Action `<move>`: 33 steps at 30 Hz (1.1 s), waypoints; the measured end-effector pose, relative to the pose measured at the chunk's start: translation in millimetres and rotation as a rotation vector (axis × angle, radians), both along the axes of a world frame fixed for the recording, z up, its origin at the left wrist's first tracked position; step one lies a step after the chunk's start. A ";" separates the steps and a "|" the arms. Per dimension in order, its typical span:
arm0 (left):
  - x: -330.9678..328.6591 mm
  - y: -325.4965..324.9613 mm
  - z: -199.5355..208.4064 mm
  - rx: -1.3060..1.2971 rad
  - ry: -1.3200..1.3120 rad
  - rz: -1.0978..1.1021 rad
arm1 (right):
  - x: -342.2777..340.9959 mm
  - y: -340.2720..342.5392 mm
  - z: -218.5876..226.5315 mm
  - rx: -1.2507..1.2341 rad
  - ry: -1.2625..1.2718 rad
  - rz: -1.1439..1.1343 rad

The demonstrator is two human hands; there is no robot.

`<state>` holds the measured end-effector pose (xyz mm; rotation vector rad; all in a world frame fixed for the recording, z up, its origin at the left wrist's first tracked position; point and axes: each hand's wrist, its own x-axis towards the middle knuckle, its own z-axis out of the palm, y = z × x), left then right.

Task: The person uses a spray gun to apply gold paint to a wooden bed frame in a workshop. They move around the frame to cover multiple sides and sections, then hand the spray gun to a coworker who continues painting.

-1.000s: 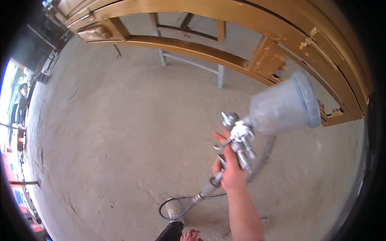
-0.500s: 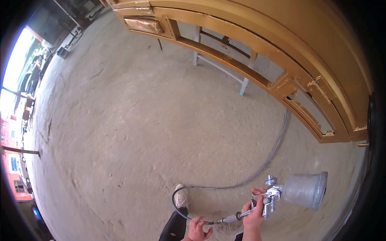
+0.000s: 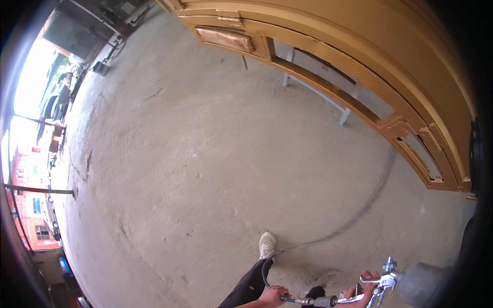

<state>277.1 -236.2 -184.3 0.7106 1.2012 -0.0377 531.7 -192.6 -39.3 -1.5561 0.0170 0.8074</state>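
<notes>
A silver spray gun (image 3: 386, 282) with a translucent grey cup (image 3: 424, 285) on its side is gripped in my right hand (image 3: 361, 290), at the lower right. Fingers of that hand wrap the handle and lie by the trigger. My left hand (image 3: 272, 296) is closed around the dark air hose (image 3: 354, 218), close to the metal connector (image 3: 323, 301) that joins the gun. From my left hand the hose loops past my white shoe (image 3: 267, 245) and curves over the floor toward the brown-gold metal frame (image 3: 328, 79) at the upper right.
The frame has rectangular openings and a copper-coloured covered panel (image 3: 226, 39). Under it stands a pale metal stand (image 3: 314, 93). Concrete floor (image 3: 195, 154) spreads across the middle. Posts (image 3: 38, 189) line the bright open side at the left, with a box (image 3: 100, 68) farther back.
My view has shifted, so the frame, shoe and hose appear farther right. The spray gun has moved right and lower in the picture, and my left hand stays on the hose.
</notes>
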 end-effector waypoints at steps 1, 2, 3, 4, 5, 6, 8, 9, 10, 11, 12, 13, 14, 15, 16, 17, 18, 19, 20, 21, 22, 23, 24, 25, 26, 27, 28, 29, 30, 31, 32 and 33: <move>-17.6 -43.9 -42.0 0.153 0.050 0.032 | -9.2 5.2 5.9 -0.024 -0.066 -0.040; -30.9 -20.7 -36.3 0.597 0.141 -0.625 | -20.1 9.1 8.9 -0.059 -0.138 -0.092; -42.2 -11.0 -32.6 0.545 0.143 -0.666 | -30.1 14.2 9.6 -0.087 -0.260 -0.091; -50.1 -7.3 -32.6 0.493 0.144 -0.711 | -29.5 16.6 21.8 0.125 0.277 -0.249; -52.0 -6.9 -34.8 0.529 0.251 -0.702 | -28.5 7.7 11.7 0.079 0.336 -0.270; -55.9 -6.4 -36.1 0.514 0.245 -0.721 | -27.6 -0.9 0.9 0.034 0.396 -0.294; -55.8 -8.2 -38.7 0.481 0.257 -0.712 | -34.2 -2.3 -4.2 -0.008 0.423 -0.417; -54.0 -7.2 -38.3 0.472 0.252 -0.752 | -30.7 -11.0 -7.4 -0.036 0.303 -0.266; -53.1 -5.2 -38.8 0.462 0.246 -0.792 | -27.6 -18.7 -11.1 -0.067 0.183 -0.116; -50.5 -3.4 -40.3 0.452 0.240 -0.831 | -27.6 -25.1 -16.7 0.000 0.274 -0.214; -45.9 -5.3 -40.1 0.421 0.223 -0.857 | -26.5 -28.0 -12.0 -0.055 0.252 -0.196; -37.0 -2.2 -33.4 0.412 0.219 -0.900 | -25.0 -19.0 1.3 -0.088 0.277 -0.210; -28.7 -2.4 -26.7 0.402 0.215 -0.942 | -22.5 -14.6 12.7 -0.122 0.303 -0.223; -24.7 -7.9 -20.9 0.376 0.158 -0.983 | -13.7 -44.1 -11.7 -0.217 0.208 -0.124; -21.9 -15.6 -20.3 0.354 0.104 -1.023 | -5.9 -46.7 -12.9 -0.269 0.196 -0.075; -17.5 -19.0 -18.3 0.334 0.051 -1.062 | -0.8 -46.4 -4.2 -0.276 0.218 -0.101; -3.4 -12.3 -1.6 0.326 0.048 -1.131 | 4.5 -44.8 4.2 -0.280 0.239 -0.127; 4.9 -7.8 4.5 0.316 0.005 -1.153 | 6.4 -33.8 15.5 -0.209 0.162 -0.134; 9.9 -2.1 8.1 0.305 -0.036 -1.172 | 6.5 -18.4 27.1 -0.138 0.083 -0.140; 12.0 2.8 11.5 0.337 -0.048 -1.174 | 6.3 -4.4 37.8 -0.067 0.009 -0.137; 12.6 9.9 14.2 0.369 -0.058 -1.176 | 5.5 1.7 37.0 -0.067 -0.002 -0.106; 12.6 18.4 17.1 0.401 -0.068 -1.177 | 3.9 7.1 37.5 -0.071 -0.017 -0.081; 14.4 33.7 26.5 0.362 -0.100 -1.169 | 1.9 12.2 30.8 -0.084 -0.040 -0.044; 20.0 52.3 36.3 0.323 -0.136 -1.163 | -2.7 19.9 26.8 -0.113 -0.068 -0.057; 23.1 71.1 45.9 0.283 -0.171 -1.158 | -11.3 20.1 10.9 -0.141 -0.060 -0.078; 22.0 89.1 50.9 0.217 -0.257 -1.157 | -17.6 31.8 12.6 -0.159 -0.052 -0.011; 15.4 95.5 46.3 0.132 -0.329 -1.020 | -24.9 45.0 14.3 -0.176 -0.043 0.054; 6.2 99.3 38.0 0.048 -0.396 -0.883 | -32.2 57.6 0.0 -0.240 -0.294 0.149; -2.6 105.1 33.2 -0.041 -0.460 -0.747 | -41.7 71.2 -26.4 -0.309 -0.543 0.241; -7.1 117.6 32.6 0.178 -0.447 -0.780 | -49.5 88.2 -29.2 -0.385 -0.676 0.322; -14.8 134.0 31.5 0.266 -0.375 -0.856 | -56.4 105.1 -32.2 -0.457 -0.813 0.393; -23.2 154.5 30.9 0.358 -0.303 -0.929 | -61.8 139.0 -17.5 -0.519 -0.824 0.456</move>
